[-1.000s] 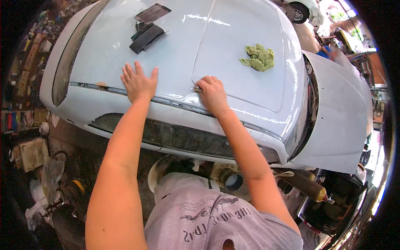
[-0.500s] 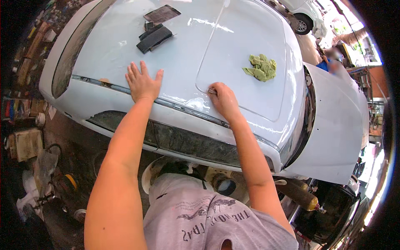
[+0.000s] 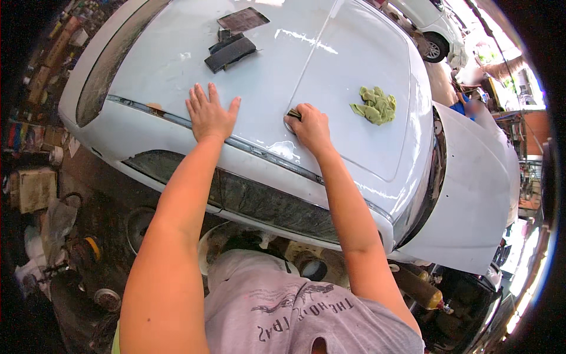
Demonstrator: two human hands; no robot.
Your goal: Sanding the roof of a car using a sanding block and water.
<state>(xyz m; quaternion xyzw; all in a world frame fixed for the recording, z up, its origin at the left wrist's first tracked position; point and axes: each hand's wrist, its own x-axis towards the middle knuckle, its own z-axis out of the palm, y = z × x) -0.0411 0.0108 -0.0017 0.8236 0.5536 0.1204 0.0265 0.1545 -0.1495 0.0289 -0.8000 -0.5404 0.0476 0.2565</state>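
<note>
My left hand lies flat on the pale, glossy car roof, fingers spread, just beyond the dark roof-edge channel. In my right hand is a small dark folded piece of sandpaper, pinched between thumb and fingers. It touches the roof at the rounded near-left corner of a thin groove line. Most of the sandpaper is hidden by my fingers. The roof shines as if wet around there.
Black blocks and a dark flat sheet lie farther up the roof. A crumpled yellow-green cloth rests to the right. The pale hood lies right, a gas cylinder below it. Clutter fills the left floor.
My right hand has moved left and slightly away from me around the groove's corner, with the sandpaper now showing more. My left hand stays flat on the roof. The view has shifted slightly.
</note>
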